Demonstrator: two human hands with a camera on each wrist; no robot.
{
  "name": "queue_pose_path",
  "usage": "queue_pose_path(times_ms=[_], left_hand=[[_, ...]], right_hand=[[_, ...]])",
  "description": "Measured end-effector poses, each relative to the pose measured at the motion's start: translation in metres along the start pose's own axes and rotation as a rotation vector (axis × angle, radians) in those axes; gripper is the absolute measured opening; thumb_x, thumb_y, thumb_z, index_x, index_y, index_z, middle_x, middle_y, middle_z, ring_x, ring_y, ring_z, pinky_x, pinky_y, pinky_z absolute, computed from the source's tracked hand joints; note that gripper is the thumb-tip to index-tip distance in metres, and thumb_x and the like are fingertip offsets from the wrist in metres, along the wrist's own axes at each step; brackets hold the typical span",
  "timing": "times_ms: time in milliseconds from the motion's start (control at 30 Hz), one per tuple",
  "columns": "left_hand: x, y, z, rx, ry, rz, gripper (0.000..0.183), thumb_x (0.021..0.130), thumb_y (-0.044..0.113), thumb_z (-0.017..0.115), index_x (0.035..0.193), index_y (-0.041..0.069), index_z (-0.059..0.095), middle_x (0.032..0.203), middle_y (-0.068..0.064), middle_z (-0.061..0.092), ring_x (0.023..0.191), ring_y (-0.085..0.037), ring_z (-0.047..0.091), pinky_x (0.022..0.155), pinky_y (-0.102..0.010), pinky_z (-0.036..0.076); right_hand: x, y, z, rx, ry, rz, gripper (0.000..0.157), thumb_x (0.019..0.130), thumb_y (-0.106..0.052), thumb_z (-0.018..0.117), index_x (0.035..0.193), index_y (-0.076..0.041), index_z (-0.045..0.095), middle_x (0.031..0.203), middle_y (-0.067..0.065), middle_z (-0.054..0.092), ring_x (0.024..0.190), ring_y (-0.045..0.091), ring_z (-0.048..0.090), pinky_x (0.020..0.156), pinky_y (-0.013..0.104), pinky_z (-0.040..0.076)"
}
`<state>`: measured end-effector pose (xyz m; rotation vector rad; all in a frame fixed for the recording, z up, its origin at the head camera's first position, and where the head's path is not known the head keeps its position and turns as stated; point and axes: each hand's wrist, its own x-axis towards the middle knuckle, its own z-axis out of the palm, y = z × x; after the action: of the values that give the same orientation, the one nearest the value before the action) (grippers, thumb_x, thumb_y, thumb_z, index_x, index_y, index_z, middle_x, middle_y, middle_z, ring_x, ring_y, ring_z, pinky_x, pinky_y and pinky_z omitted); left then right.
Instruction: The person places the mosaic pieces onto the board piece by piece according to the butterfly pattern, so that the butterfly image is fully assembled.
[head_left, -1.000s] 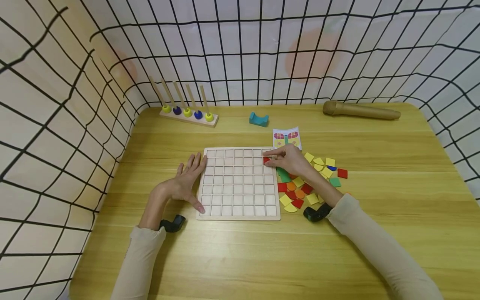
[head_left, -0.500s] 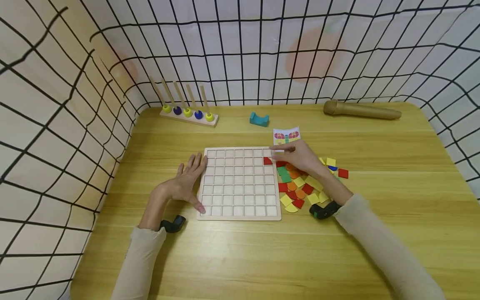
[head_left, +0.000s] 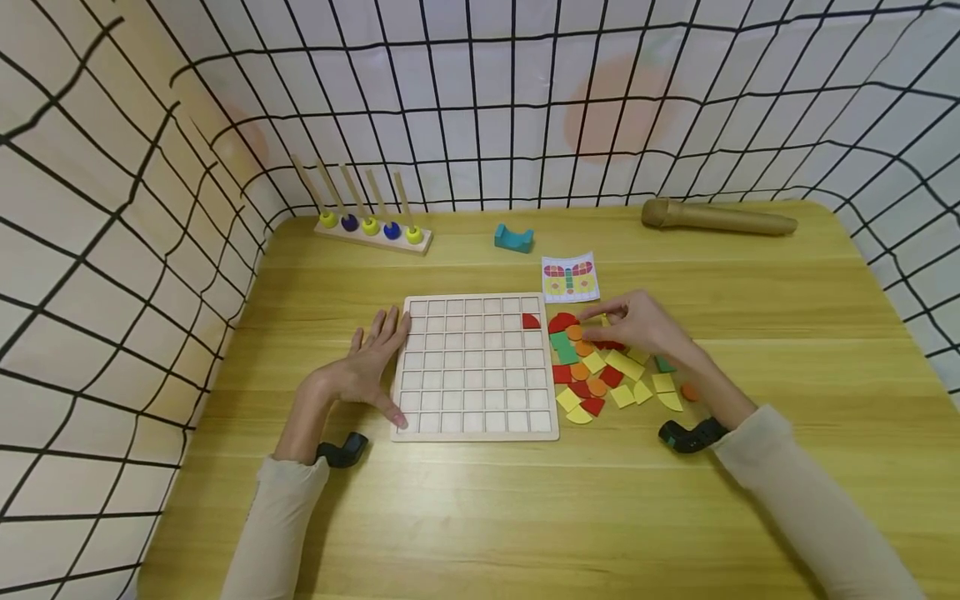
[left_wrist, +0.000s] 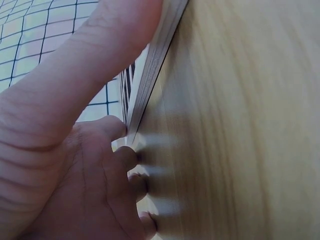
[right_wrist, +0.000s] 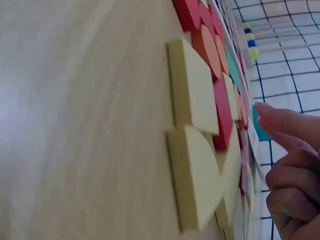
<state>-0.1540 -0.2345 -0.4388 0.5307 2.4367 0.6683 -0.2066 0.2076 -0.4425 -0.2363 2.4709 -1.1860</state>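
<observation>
While 1 red quarter-circle (head_left: 529,322) lies inside, pale, gridded board (head_left: 476,437).

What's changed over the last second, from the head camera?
The right hand let go of the red quarter piece, leaving it in the board's rightmost column, second row, and moved right over the loose pieces. The butterfly card is now uncovered. The left hand stayed at the board's left edge.
</observation>
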Motion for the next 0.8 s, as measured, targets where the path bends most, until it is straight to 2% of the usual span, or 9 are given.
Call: queue_pose_path(times_ms=[200, 400, 633, 800], left_hand=[[0.000, 0.002, -0.001, 0.016, -0.004, -0.003, 0.159, 0.060, 0.043, 0.100, 0.164, 0.006, -0.015, 0.167, -0.020, -0.033, 0.156, -0.040, -0.031, 0.124, -0.068, -0.016], [0.000, 0.001, -0.001, 0.014, -0.004, -0.003, 0.160, 0.060, 0.043, 0.100, 0.164, 0.006, -0.015, 0.167, -0.020, -0.033, 0.155, -0.040, -0.031, 0.124, -0.068, -0.016], [0.000, 0.001, -0.001, 0.014, -0.006, -0.009, 0.161, 0.059, 0.043, 0.100, 0.164, 0.007, -0.016, 0.167, -0.020, -0.033, 0.156, -0.040, -0.031, 0.124, -0.068, -0.016], [0.000, 0.002, -0.001, 0.011, -0.004, -0.007, 0.161, 0.059, 0.043, 0.100, 0.164, 0.007, -0.015, 0.167, -0.020, -0.033, 0.156, -0.040, -0.031, 0.124, -0.068, -0.016]], right_hand=[[0.002, 0.000, 0.010, -0.001, 0.007, 0.025, 0.035, 0.086, -0.032, 0.086, 0.112, -0.010, 0.080, 0.055, -0.007, 0.035, 0.052, 0.010, 0.032, 0.053, 0.025, 0.026], [0.005, 0.002, 0.015, 0.030, 0.038, 0.045, 0.037, 0.085, -0.035, 0.086, 0.111, -0.009, 0.080, 0.053, -0.007, 0.041, 0.051, 0.011, 0.041, 0.052, 0.025, 0.036], [0.004, -0.005, 0.021, -0.020, 0.079, 0.046, 0.034, 0.084, -0.030, 0.086, 0.109, -0.007, 0.080, 0.052, -0.007, 0.038, 0.049, 0.010, 0.036, 0.049, 0.023, 0.024], [0.002, -0.008, 0.021, -0.042, 0.076, 0.052, 0.034, 0.081, -0.022, 0.087, 0.110, -0.007, 0.080, 0.054, -0.007, 0.039, 0.050, 0.011, 0.036, 0.048, 0.022, 0.025]])
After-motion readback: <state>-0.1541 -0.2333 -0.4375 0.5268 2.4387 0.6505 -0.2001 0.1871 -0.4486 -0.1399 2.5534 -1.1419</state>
